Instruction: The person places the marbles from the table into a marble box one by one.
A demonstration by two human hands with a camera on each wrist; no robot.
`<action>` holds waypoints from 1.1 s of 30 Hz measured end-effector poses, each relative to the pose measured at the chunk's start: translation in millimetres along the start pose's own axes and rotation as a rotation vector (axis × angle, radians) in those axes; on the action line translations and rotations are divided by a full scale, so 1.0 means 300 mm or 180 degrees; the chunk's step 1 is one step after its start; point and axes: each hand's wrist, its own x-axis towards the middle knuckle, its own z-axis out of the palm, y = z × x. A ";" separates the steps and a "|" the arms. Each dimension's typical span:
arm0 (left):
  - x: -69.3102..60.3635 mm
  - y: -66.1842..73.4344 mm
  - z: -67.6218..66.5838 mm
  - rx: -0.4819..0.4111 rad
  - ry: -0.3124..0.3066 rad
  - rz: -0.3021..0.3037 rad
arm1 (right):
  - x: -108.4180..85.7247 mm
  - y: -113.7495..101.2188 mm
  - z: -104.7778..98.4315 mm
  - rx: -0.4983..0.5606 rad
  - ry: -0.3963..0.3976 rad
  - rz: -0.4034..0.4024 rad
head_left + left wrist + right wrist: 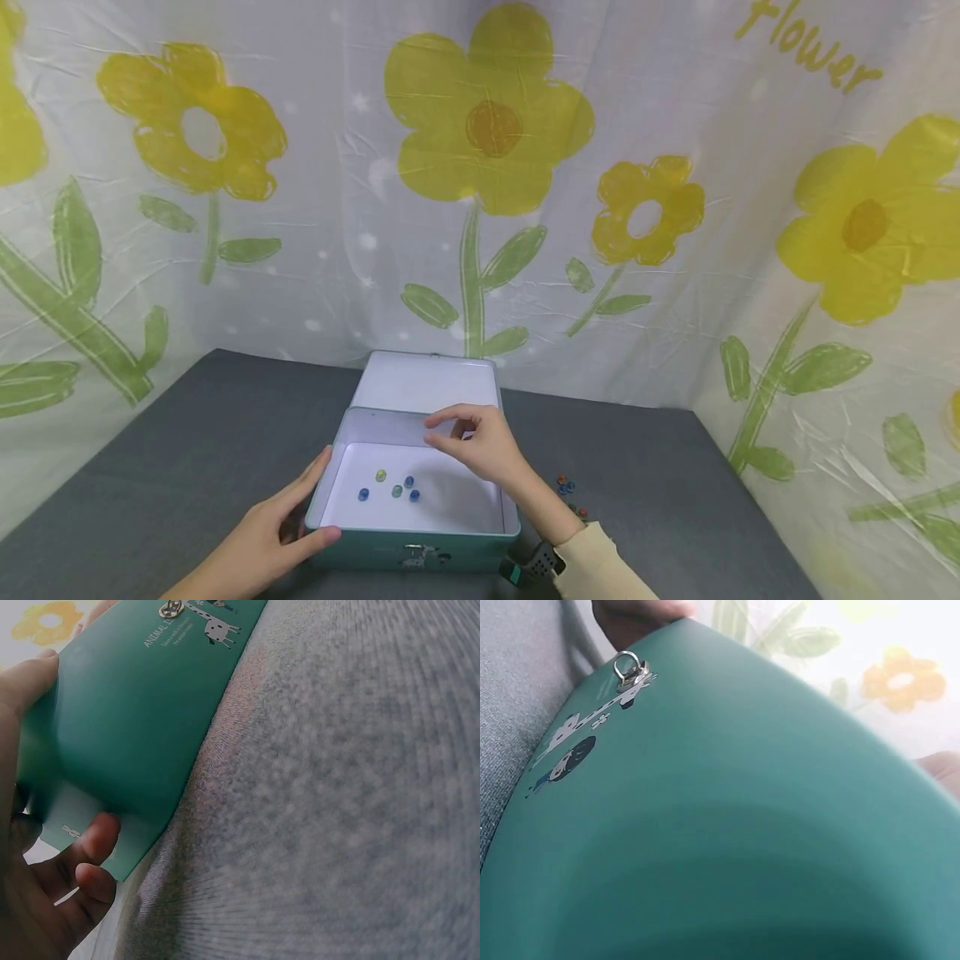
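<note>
Dark tabletop is bearing remaining marbles; five others are lying inside the tin. Left hand is gripping its corner; right hand is hovering, fingertips parted, seemingly empty.

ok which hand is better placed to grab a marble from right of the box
Probably the right hand: it hovers over the green box, nearer the marbles outside it, while the left hand holds the box's left side.
</note>
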 end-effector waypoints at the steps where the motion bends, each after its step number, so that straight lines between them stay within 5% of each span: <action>1: 0.000 0.000 0.000 0.0004 0.0001 0.0000 | 0.000 -0.002 -0.002 -0.0008 0.0008 -0.0003; 19: -0.010 0.006 -0.003 -0.0025 0.0037 0.0088 | -0.107 0.052 -0.188 -0.0192 0.0424 -0.0133; 33: -0.009 0.008 -0.003 -0.0015 0.0047 0.0083 | -0.252 0.131 -0.345 -0.0234 0.0573 0.0222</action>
